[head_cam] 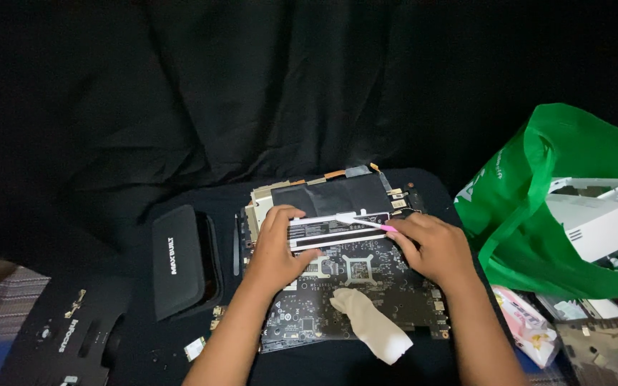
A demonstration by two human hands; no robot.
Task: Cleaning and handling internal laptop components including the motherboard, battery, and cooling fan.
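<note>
A dark table [423, 182] draped in black cloth carries everything. Near its middle lies 1 large black circuit board [366, 286] with a black sheet over its far part. A crumpled off-white cloth [370, 323] rests on the board's near edge. Left of the board lies a black rectangular zip case [179, 261], and further left a black plastic cover panel [59, 336]. A small white-and-green card [194, 348] lies near the board's left corner. At the right sits a green fabric bag [531, 236], with pink-and-white packets [527, 322] just before it.
</note>
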